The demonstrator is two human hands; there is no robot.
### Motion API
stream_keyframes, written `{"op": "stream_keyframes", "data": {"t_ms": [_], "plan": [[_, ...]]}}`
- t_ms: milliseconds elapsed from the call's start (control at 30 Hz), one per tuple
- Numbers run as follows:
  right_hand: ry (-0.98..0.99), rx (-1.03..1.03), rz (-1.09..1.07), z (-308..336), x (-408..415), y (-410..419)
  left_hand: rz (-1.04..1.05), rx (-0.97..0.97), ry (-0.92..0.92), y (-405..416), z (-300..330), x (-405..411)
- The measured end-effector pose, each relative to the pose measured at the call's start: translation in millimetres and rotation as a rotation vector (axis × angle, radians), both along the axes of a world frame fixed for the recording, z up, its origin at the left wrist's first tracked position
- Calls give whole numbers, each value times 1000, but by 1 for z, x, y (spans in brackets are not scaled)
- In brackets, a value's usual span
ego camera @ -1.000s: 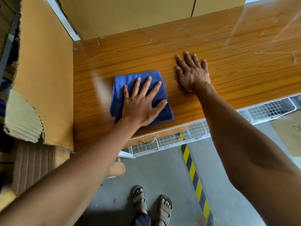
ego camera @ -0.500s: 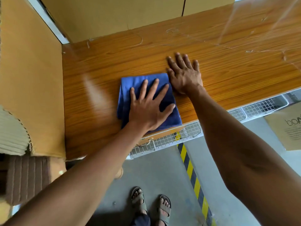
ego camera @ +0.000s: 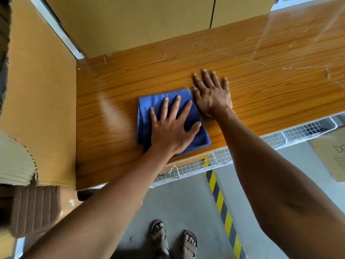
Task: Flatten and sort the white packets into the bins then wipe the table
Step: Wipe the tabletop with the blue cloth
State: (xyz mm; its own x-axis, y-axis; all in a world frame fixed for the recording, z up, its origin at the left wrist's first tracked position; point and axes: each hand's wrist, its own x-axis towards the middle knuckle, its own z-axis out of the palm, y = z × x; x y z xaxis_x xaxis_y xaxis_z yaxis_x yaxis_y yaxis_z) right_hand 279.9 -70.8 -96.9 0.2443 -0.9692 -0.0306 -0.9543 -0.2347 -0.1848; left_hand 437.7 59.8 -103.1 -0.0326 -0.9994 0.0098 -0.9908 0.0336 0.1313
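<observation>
Cloth: a blue cloth [ego camera: 169, 101], folded into a rough rectangle, soft and slightly creased along its left fold, lies flat near the front edge of the table, about midway along the visible top.
Table: the wooden table [ego camera: 270, 94] has an orange-brown grain, glossy, with pale scuffs and streaks toward the far right.
Left hand: the left hand [ego camera: 172, 129] lies palm-down on the cloth, fingers straight and spread, pressing it to the wood; the forearm reaches in from the lower left.
Right hand: the right hand [ego camera: 211, 94] rests flat on the bare wood just beside the cloth's right edge, fingers extended and close together, holding nothing.
Edges: cardboard boxes [ego camera: 140, 21] stand along the table's back edge; a cardboard sheet [ego camera: 41, 101] walls the left end. A white wire-mesh rack [ego camera: 220, 161] runs below the front edge.
Open room: bare wood stretches left of the cloth and far to the right.
Floor: grey, with a yellow-and-black stripe [ego camera: 223, 208] and two sandalled feet [ego camera: 173, 238].
</observation>
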Motion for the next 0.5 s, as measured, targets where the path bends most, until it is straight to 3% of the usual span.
{"op": "stream_keyframes", "data": {"t_ms": [133,333,500], "plan": [[-11,-10,5,0,-2,0,7,42,10,-13,2,6],[1,-21,10,-6,-3,-4,365,163,57,-154,20,99],[17,-2,13,-3,-3,-5,352,152,46,-95,16,111]]}}
